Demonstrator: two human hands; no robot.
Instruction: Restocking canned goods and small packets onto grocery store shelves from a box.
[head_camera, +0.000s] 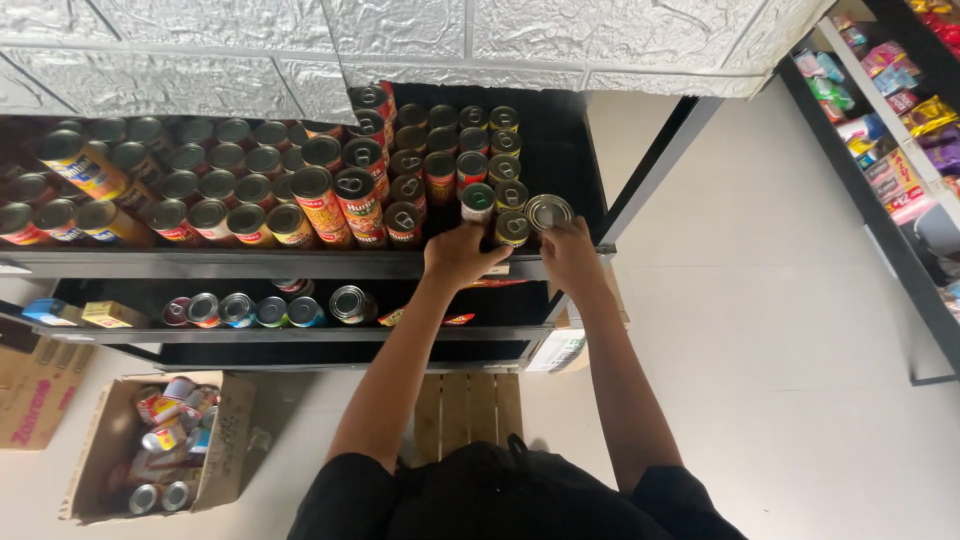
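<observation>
The right hand (572, 252) grips a small can (548, 212) by its side, fingers curled round it; the can shows a silvery ringed lid and stands at the front edge of the top shelf (300, 264), at the right end of the rows. The left hand (462, 252) closes on a green-banded can (478, 202) just left of it, with a yellow-sided can (512, 228) between the two hands. Further left along the shelf stand taller red-labelled cans (345, 205), then rows lying at a slant. Below the shelf a lower tier holds a short row of cans (240, 310). On the floor beneath, to the left, sits an open box (225, 450) of cans.
</observation>
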